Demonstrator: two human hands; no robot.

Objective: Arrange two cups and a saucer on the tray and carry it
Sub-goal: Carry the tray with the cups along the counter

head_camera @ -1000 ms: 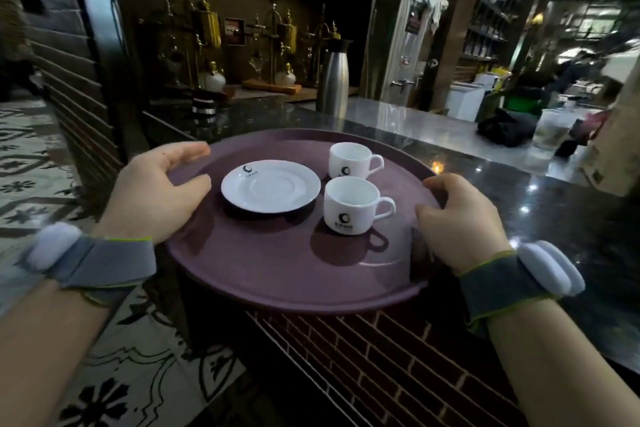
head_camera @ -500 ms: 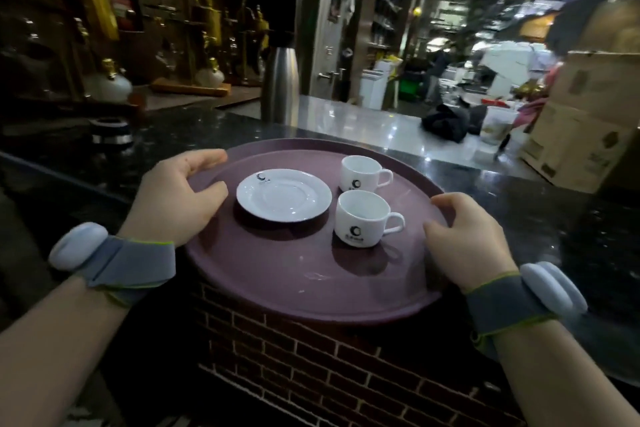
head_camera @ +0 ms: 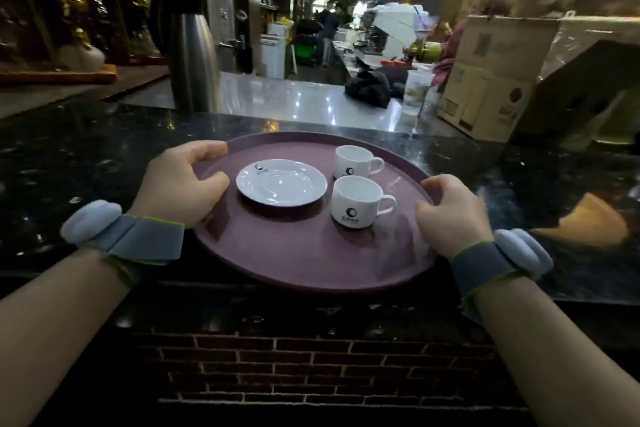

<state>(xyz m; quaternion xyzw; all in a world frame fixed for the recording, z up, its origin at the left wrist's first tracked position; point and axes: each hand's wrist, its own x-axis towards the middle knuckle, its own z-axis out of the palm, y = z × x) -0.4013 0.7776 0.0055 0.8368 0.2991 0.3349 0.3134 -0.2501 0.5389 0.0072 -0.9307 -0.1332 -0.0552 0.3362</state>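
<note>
A round purple tray (head_camera: pixel 294 253) overhangs the near edge of a black stone counter. On it lie a white saucer (head_camera: pixel 281 182) at the left and two white cups with dark logos: the near cup (head_camera: pixel 356 203) and the far cup (head_camera: pixel 351 163), both upright, handles pointing right. My left hand (head_camera: pixel 180 187) grips the tray's left rim, thumb on top. My right hand (head_camera: pixel 450 215) grips the right rim the same way. Both wrists wear grey bands.
The black counter (head_camera: pixel 86 163) has a brick front (head_camera: pixel 311 367) below. Behind it stand a steel flask (head_camera: pixel 192 55), a dark bag (head_camera: pixel 372 88), a plastic cup (head_camera: pixel 415 90) and cardboard boxes (head_camera: pixel 491 80). A person stands far back in the aisle.
My view has swung to the right along the counter. Both hands keep their hold on the tray rims; cups and saucer stay where they were on the tray.
</note>
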